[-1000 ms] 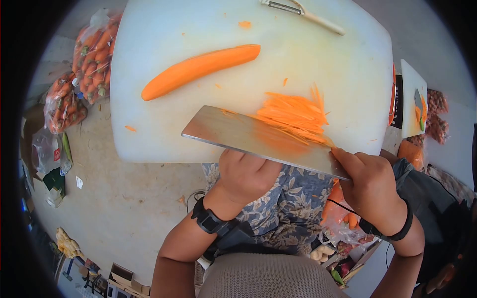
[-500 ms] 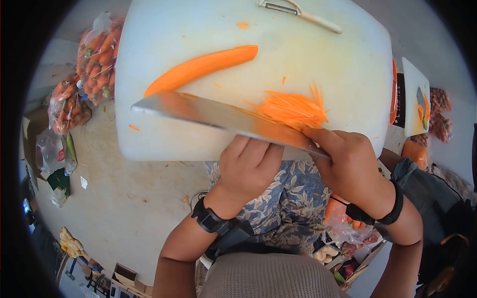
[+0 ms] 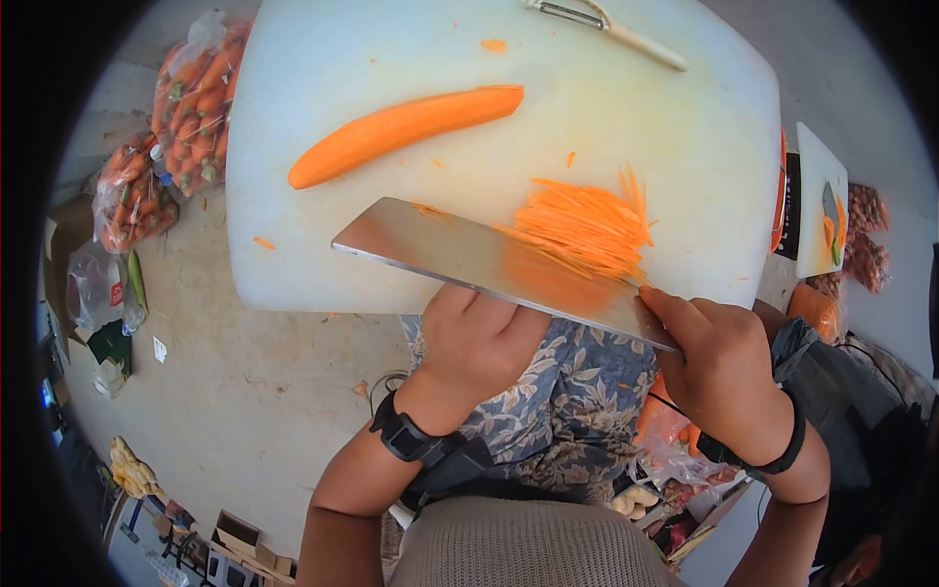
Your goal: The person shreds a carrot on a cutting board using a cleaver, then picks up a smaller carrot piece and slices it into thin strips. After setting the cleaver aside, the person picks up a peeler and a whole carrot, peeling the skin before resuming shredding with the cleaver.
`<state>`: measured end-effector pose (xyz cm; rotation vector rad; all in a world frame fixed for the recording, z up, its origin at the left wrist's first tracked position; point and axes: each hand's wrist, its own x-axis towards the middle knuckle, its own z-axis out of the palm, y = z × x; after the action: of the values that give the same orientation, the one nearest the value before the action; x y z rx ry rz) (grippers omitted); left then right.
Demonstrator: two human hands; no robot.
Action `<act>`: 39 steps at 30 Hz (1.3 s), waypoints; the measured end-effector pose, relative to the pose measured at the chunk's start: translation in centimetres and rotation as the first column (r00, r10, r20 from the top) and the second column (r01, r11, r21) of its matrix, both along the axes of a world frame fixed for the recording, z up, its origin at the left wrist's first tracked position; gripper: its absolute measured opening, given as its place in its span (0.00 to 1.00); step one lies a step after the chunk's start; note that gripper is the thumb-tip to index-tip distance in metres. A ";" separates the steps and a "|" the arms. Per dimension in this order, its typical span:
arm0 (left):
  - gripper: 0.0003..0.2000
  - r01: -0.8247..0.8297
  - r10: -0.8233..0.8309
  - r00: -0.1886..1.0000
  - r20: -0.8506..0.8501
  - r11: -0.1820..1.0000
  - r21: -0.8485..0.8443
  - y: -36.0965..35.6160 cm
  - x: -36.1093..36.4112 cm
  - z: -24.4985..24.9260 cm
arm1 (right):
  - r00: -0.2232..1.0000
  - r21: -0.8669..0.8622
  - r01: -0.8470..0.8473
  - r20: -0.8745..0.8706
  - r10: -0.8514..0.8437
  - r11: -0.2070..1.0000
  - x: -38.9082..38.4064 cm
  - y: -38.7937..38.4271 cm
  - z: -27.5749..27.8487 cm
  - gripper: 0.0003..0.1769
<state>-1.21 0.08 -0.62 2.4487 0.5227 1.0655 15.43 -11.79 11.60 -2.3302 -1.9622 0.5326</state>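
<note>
My right hand (image 3: 719, 357) is closed around the handle end of a broad-bladed cleaver (image 3: 469, 262). Its blade slants across the near part of a white cutting board (image 3: 391, 49), broad face turned up. Close under the blade's near edge is my left hand (image 3: 479, 338), with bent fingers whose tips the blade hides; whether they grip anything does not show. A heap of carrot shreds (image 3: 587, 225) lies just beyond the blade, touching or partly behind it. Further left on the board rests a peeled carrot (image 3: 406, 132), one end cut flat.
A peeler (image 3: 626, 34) lies at the board's far side, among small carrot scraps. Bags of carrots (image 3: 201, 108) stand on the floor to the left. At the right is another cutting board (image 3: 820, 205) with a knife. A person in dark clothing (image 3: 861, 391) is close on my right.
The cleaver has shifted right and toward me, away from the carrot, and its face is tilted more into view. My right hand has moved with it; my left hand stays by the blade.
</note>
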 end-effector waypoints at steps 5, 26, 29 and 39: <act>0.12 0.016 -0.019 0.999 -0.046 0.999 -0.047 -0.1 -0.2 0.1 | 0.999 -0.089 0.038 -0.014 -0.039 0.995 -0.2 0.3 0.4 0.20; 0.11 -0.005 0.006 1.000 0.027 0.999 -0.045 0.3 0.5 0.2 | 0.984 -0.070 0.089 -0.148 -0.099 0.994 -0.8 1.8 1.2 0.17; 0.11 -0.018 0.019 0.999 0.043 1.000 -0.019 0.2 0.6 -0.1 | 0.988 -0.102 0.098 -0.112 -0.110 0.990 -0.8 1.4 1.3 0.17; 0.11 0.015 -0.014 1.000 0.027 0.999 -0.031 0.4 0.7 0.1 | 0.993 -0.141 0.099 -0.048 -0.107 0.985 -0.7 1.9 -0.4 0.11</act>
<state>-0.46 0.47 -0.49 2.4041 0.5088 1.0741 14.77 -9.91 11.21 -2.4521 -1.8243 0.7393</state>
